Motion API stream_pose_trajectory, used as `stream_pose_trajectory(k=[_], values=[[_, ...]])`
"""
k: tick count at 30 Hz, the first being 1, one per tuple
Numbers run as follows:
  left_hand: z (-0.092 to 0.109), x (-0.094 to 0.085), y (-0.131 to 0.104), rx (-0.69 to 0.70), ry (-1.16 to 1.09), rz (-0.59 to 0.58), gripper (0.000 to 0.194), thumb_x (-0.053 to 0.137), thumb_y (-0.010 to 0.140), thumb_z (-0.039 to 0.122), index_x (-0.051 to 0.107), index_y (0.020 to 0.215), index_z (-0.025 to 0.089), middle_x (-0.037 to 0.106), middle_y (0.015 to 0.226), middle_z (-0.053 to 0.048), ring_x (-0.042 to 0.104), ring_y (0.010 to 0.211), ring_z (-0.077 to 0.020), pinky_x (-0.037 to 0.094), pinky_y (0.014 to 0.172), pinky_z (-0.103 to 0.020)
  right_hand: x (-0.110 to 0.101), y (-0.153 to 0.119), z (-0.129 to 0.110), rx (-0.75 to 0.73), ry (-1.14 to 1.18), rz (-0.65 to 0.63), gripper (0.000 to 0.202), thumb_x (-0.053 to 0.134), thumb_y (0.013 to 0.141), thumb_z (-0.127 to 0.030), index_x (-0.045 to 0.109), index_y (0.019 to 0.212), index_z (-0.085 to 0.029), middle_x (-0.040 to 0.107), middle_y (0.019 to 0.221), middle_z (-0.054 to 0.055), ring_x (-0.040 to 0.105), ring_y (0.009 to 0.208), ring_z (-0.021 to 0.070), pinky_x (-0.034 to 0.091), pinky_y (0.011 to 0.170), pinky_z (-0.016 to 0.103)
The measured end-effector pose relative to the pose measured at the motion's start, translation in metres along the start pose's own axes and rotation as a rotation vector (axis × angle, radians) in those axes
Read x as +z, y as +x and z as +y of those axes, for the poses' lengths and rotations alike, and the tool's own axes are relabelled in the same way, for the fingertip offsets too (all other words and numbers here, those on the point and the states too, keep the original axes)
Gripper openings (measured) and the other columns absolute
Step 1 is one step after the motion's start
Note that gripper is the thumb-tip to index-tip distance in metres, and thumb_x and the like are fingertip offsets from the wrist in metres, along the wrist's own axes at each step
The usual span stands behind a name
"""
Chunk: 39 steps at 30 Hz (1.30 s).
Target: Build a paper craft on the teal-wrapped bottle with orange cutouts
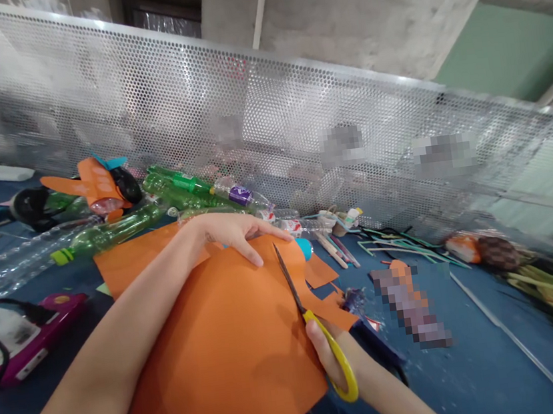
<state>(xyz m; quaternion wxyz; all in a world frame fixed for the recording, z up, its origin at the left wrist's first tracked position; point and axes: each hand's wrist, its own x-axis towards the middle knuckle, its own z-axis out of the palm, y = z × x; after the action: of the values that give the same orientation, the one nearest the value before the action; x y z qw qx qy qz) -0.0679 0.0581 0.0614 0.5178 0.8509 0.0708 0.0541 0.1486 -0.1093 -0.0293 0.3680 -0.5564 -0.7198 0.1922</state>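
Note:
A large sheet of orange paper (223, 348) fills the space in front of me. My left hand (237, 233) holds it by the far edge, with the thumb on the near face and the fingers along the top. In my right hand (328, 355) is a pair of scissors (344, 366) with yellow handles, its dark blades pointing away over the right part of the sheet. A strip of the paper hangs off to the right of the blades. Just beyond my left fingertips a bright blue rounded piece (304, 248) shows.
Green plastic bottles (118, 230) and clear ones lie at the back left, near an orange bottle model (97, 185). A magenta power strip (31, 341) lies at the left. Straws (407, 245) and sticks lie at the right. A perforated metal panel (182, 97) closes off the table's far side.

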Motion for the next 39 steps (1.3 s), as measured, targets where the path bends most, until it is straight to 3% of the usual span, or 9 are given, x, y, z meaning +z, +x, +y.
stream_pose_trajectory(k=[3,7,18,25,33,39], values=[[0.000,0.001,0.000,-0.017,-0.058,-0.010,0.074,0.072,0.072,0.024,0.036,0.136,0.030,0.054,0.129,-0.004,0.058,0.107,-0.0251,0.051,0.082,-0.030,0.001,0.000,0.003,0.019,-0.041,-0.047,0.058,0.035,0.083,-0.064,0.068,0.099,-0.019,0.068,0.106,0.011,0.056,0.109,0.0292,0.033,0.104,0.044],[0.000,0.001,0.000,-0.014,-0.069,-0.002,0.074,0.073,0.070,0.023,0.037,0.135,0.031,0.054,0.129,-0.004,0.057,0.110,-0.0260,0.050,0.084,-0.031,0.006,-0.001,0.014,0.076,-0.004,-0.006,0.053,0.041,0.080,-0.064,0.068,0.094,-0.021,0.067,0.109,0.009,0.052,0.116,0.0288,0.029,0.106,0.044],[0.000,0.001,0.000,-0.001,-0.062,-0.025,0.070,0.070,0.072,0.024,0.038,0.135,0.031,0.052,0.130,-0.002,0.052,0.115,-0.0245,0.049,0.085,-0.029,0.011,-0.001,0.021,0.031,-0.021,0.007,0.051,0.040,0.082,-0.061,0.068,0.097,-0.021,0.065,0.112,0.008,0.044,0.123,0.0287,0.022,0.107,0.047],[0.002,0.001,0.000,0.027,-0.042,-0.020,0.071,0.071,0.071,0.024,0.039,0.134,0.028,0.053,0.129,-0.003,0.055,0.111,-0.0234,0.048,0.084,-0.028,0.012,-0.003,0.020,0.076,-0.046,-0.026,0.059,0.032,0.084,-0.064,0.069,0.094,-0.019,0.067,0.108,0.011,0.051,0.117,0.0287,0.029,0.105,0.046],[0.004,0.001,-0.001,0.011,-0.036,-0.005,0.072,0.072,0.070,0.027,0.039,0.134,0.029,0.050,0.132,-0.003,0.051,0.115,-0.0259,0.049,0.084,-0.028,0.013,-0.003,0.023,0.093,-0.029,0.016,0.054,0.038,0.081,-0.065,0.070,0.087,-0.021,0.071,0.094,0.008,0.059,0.106,0.0265,0.037,0.101,0.040],[0.004,0.002,-0.001,-0.014,-0.052,-0.010,0.072,0.070,0.072,0.024,0.037,0.135,0.028,0.050,0.133,-0.003,0.050,0.117,-0.0258,0.049,0.084,-0.028,0.015,-0.006,0.027,0.093,-0.024,0.025,0.056,0.038,0.082,-0.065,0.068,0.098,-0.021,0.068,0.107,0.008,0.051,0.117,0.0290,0.028,0.105,0.046]])
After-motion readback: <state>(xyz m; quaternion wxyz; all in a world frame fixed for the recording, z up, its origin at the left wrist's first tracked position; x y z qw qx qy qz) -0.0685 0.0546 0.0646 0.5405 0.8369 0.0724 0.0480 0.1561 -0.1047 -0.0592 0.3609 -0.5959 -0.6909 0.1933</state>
